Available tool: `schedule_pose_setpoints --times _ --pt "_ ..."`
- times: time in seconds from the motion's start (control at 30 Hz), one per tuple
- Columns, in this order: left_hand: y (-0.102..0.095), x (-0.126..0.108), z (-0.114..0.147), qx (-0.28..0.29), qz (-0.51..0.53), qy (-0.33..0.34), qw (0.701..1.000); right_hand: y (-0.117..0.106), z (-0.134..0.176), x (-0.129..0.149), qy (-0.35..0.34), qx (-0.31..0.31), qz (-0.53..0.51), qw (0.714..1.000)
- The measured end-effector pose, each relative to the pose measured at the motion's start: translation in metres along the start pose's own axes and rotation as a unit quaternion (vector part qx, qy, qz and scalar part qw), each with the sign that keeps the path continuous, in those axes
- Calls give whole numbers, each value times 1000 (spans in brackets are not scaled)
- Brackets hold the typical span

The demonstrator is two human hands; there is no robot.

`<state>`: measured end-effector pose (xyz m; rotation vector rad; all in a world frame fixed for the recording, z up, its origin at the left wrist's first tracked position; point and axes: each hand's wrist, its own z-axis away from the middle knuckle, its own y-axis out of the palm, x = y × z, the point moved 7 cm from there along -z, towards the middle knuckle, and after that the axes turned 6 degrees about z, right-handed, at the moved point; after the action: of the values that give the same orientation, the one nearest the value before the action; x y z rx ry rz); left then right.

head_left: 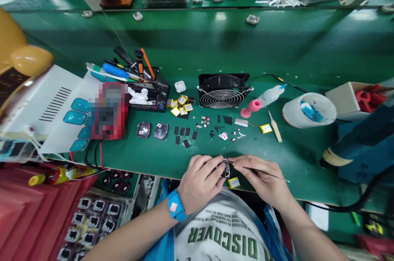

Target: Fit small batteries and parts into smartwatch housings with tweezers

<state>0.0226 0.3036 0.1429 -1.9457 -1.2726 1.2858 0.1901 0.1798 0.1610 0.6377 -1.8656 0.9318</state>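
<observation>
At the table's front edge, my left hand (203, 177) is closed around a small electronic assembly (226, 168) with dark and silvery parts; my fingers partly cover it. My right hand (261, 175) pinches a thin metal tool (273, 175), its tip at the assembly and its rear end sticking out to the right. Whether it is tweezers or a pick I cannot tell. A yellow-edged battery pouch (234, 182) lies just below the assembly, close to both hands. Further back are black pads (182, 131), small loose parts (223, 136) and two dark-faced square cases (160, 131).
A fan (224, 90) stands behind the parts, with a clear bottle (272, 95) and white tub (309, 110) on its right. Left are yellow batteries (183, 105), a tool holder (154, 92) and a red meter (111, 111). A hot-air-gun-like tool (353, 142) juts in from the right.
</observation>
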Motion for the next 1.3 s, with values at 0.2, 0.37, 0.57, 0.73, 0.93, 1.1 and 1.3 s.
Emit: schedule_pose_setpoints --times 0.2,0.37,0.57,0.73,0.93,1.1,1.3 --pt "-2 -1 -4 0 -2 -11 1000 -1 1 -3 13 16 2 1000" --pt "-6 -4 -10 -17 0 -3 1000 -1 1 -3 20 24 9 999" --pt "-6 -5 -12 -13 -2 -6 1000 -1 0 -1 20 35 11 999" --pt "-5 -5 -10 -6 -4 -4 1000 0 -4 1 3 48 19 999" --pt "-6 -4 -12 -9 -6 -10 1000 -1 -4 7 -11 48 41 998" --pt "-5 -4 -9 -15 -6 -2 1000 3 -1 14 -27 50 71 996" --pt "-2 -2 -6 -18 -25 -11 999 7 0 20 -29 33 92 995"
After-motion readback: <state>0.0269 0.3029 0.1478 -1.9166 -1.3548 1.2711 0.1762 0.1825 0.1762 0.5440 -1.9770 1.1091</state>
